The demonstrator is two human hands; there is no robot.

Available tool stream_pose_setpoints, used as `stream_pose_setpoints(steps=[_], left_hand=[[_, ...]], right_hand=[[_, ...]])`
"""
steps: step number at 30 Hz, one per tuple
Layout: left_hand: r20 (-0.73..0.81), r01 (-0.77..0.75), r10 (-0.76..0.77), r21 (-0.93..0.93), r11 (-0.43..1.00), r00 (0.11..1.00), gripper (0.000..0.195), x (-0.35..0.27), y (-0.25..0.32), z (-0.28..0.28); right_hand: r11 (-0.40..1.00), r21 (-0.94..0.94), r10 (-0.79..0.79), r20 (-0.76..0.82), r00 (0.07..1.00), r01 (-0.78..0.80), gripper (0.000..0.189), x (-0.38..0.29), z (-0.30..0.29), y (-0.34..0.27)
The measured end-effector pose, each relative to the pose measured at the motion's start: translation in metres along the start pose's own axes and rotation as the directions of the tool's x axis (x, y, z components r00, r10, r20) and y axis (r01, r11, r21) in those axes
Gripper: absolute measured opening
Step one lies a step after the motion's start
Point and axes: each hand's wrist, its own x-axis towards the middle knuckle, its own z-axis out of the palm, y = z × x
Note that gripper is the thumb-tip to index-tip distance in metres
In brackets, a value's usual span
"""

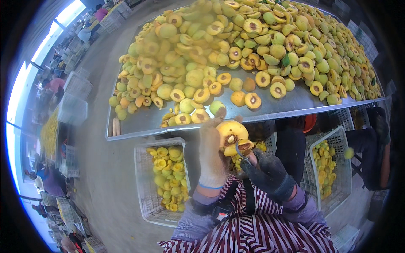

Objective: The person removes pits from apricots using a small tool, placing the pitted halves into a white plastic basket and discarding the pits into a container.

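My left hand (211, 155), in a pale knit glove browned at the fingers, holds a halved yellow peach (234, 129). Its cut face is toward me, with a brown cavity and a pale kernel in it. In a dark glove, my right hand (269, 172) grips a pitting knife with a curved metal blade (238, 148). The blade is at the lower right edge of the peach. A smaller cut piece with a brown hollow (245, 145) sits by the blade; whether it is still attached to the peach, I cannot tell. Fingers hide part of the tool's handle.
A metal table (272, 102) before me bears a large heap of halved peaches (278, 50). Two wooden sticks (116, 127) lie in its left corner. Plastic crates of peach pieces stand left (140, 189) and right (343, 177). A person's dark-clothed legs (362, 145) are at right.
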Motion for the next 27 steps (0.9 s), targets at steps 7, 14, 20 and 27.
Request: stream_pose_setpoints(steps=[7, 14, 20, 27], left_hand=[[0.243, -0.314, 0.227, 0.878, 0.362, 0.943, 0.035, 0.018, 0.017, -0.006], [0.152, -0.108, 0.004, 0.685, 0.72, 0.988, 0.04, 0.004, 0.016, -0.001], [0.252, -0.174, -0.041, 0.77, 0.614, 0.967, 0.043, 0.008, 0.006, -0.008], [0.082, 0.016, -0.029, 0.153, 0.988, 0.996, 0.041, -0.002, -0.01, 0.006]], right_hand=[[0.872, -0.376, 0.379, 0.11, 0.919, -0.314, 0.021, 0.005, -0.011, -0.007], [0.917, -0.309, 0.28, 0.051, 0.959, -0.251, 0.018, 0.005, -0.011, -0.014], [0.957, -0.251, 0.17, 0.081, 0.982, -0.145, 0.025, -0.001, -0.014, -0.005], [0.989, -0.138, 0.061, 0.022, 0.998, -0.058, 0.031, -0.017, 0.002, 0.005]])
